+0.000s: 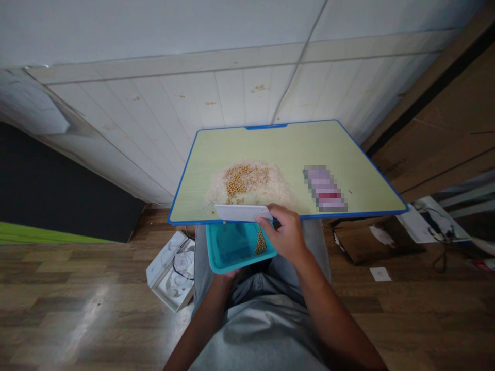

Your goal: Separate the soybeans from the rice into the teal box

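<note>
At the left of the counter (187, 198), pale grains (216, 191) are spread loose; they are probably light, dry and easily scattered, so gathering suits them better than gripping. Just below the counter's near edge, over the lap, sits the teal tub (221, 269). It appears to be thin, light plastic, slightly flexible; support it from beneath or by the rim, and keep it level. The left hand (231, 274) is at its underside, mostly hidden, so its finger position cannot be told. Tan beans (234, 183) lie among the grains; these look hard and smooth and should roll readily. Along the near edge stands the white plate (240, 212), likely stiff and light; its right end is the suitable hold. More beans (260, 246) rest in the tub's right side. The right hand (285, 232) pinches the plate's right end, thumb on the near face. Farther right lies a pixelated pinkish item (325, 188), clear of both hands.
</note>
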A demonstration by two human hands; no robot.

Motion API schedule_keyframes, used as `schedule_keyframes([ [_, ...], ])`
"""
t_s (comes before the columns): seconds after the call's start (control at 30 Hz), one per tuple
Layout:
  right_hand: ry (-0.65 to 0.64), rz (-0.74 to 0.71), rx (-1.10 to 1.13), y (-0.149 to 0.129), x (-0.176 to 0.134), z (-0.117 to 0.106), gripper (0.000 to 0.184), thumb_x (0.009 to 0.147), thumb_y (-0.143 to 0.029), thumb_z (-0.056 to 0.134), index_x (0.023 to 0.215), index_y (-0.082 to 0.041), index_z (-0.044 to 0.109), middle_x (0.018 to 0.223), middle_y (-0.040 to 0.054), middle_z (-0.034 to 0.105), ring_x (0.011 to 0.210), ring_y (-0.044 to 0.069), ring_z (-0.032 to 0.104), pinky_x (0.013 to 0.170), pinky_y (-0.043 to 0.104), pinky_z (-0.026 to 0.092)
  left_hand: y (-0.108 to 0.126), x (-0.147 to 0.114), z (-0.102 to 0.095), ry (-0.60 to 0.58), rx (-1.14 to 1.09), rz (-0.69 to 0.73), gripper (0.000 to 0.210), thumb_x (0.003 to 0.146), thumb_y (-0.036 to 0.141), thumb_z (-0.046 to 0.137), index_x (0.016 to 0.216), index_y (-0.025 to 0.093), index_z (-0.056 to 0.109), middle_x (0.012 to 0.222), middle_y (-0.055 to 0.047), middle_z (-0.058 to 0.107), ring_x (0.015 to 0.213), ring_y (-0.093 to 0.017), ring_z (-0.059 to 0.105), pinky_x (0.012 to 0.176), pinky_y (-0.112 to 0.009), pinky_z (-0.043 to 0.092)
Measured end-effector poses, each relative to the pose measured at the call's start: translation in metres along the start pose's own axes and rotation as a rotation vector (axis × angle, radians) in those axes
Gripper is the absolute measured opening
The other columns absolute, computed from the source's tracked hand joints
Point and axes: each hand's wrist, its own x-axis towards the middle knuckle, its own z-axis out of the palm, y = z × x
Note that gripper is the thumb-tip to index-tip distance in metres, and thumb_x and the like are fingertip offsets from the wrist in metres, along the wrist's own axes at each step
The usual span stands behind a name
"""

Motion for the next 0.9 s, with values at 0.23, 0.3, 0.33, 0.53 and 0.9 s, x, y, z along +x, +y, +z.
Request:
schedule_keyframes([
  [0.23,0.037,-0.003,-0.024,-0.007,0.008,0.009,0.016,0.099,-0.029,0.068,0.086,-0.024,0.074,0.080,0.0030,0.075,0.074,0.022,0.068,0.074,0.032,0.054,-0.007,-0.004,-0.008,0.121,-0.578,-0.111,0.078,0.115,0.059,0.010,0.178,0.025,0.039,0.179,0.007,0.043,0.165,-0.024,0.048,0.125,-0.042,0.057],
  [0.3,0.026,-0.042,-0.026,-0.006,0.012,0.018,0.014,0.100,-0.027,0.067,0.090,-0.023,0.076,0.084,0.0046,0.078,0.079,0.023,0.071,0.077,0.032,0.056,-0.009,-0.001,-0.010,0.170,-0.690,-0.107,0.072,0.115,0.059,0.018,0.150,0.032,0.075,0.168,0.009,0.059,0.163,-0.026,0.052,0.123,-0.045,0.059],
  [0.33,0.016,-0.064,-0.025,-0.005,0.014,0.023,0.013,0.100,-0.026,0.068,0.092,-0.023,0.077,0.086,0.0054,0.079,0.081,0.024,0.072,0.079,0.033,0.057,-0.009,0.001,-0.010,0.188,-0.731,-0.099,0.070,0.115,0.058,0.022,0.131,0.034,0.085,0.162,0.009,0.066,0.162,-0.027,0.053,0.122,-0.046,0.060],
  [0.53,-0.048,-0.112,-0.014,0.001,0.019,0.043,0.012,0.101,-0.023,0.069,0.099,-0.024,0.081,0.097,0.0081,0.084,0.093,0.027,0.076,0.090,0.037,0.061,0.010,-0.005,-0.001,0.303,-0.758,-0.156,0.073,0.117,0.049,0.023,0.097,0.037,0.092,0.148,0.011,0.076,0.161,-0.026,0.055,0.119,-0.042,0.062],
  [0.9,0.170,0.050,-0.024,-0.004,0.004,0.012,0.014,0.097,-0.030,0.070,0.085,-0.023,0.074,0.073,0.0007,0.072,0.067,0.020,0.065,0.066,0.030,0.051,0.011,-0.011,0.001,0.173,-0.712,-0.118,0.076,0.115,0.058,0.021,0.099,0.041,0.093,0.143,0.011,0.080,0.160,-0.031,0.056,0.120,-0.047,0.061],
])
